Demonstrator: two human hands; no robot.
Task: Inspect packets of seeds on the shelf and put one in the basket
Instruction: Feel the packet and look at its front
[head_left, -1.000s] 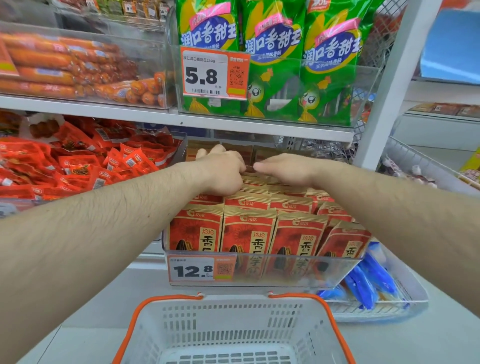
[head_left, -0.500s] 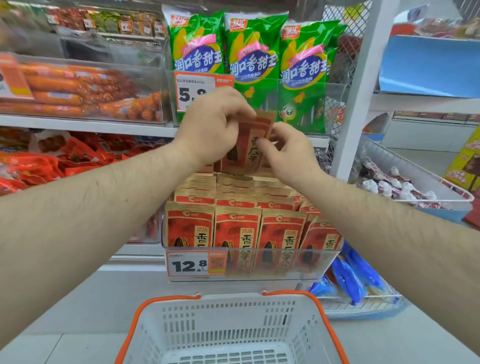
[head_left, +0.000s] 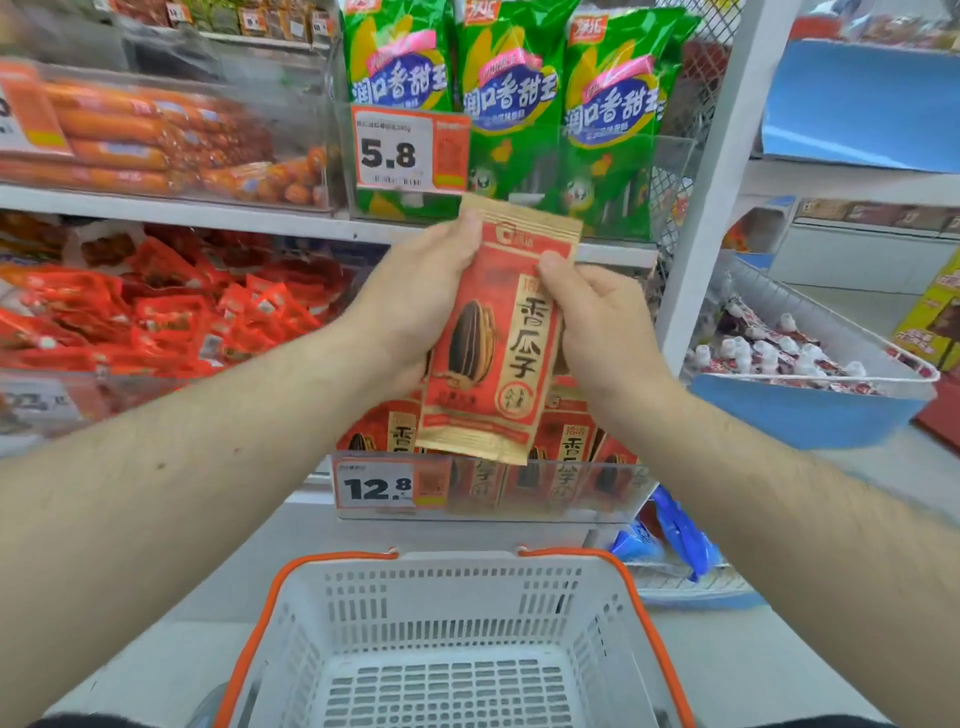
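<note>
Gripping the seed packet (head_left: 493, 332) upright with my left hand (head_left: 415, 312) and right hand (head_left: 597, 322), I face its front toward me for inspection above the basket (head_left: 597, 613).

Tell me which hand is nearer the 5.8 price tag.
Left. The left hand sits just below the 5.8 tag; the right hand is lower and further right.
</note>
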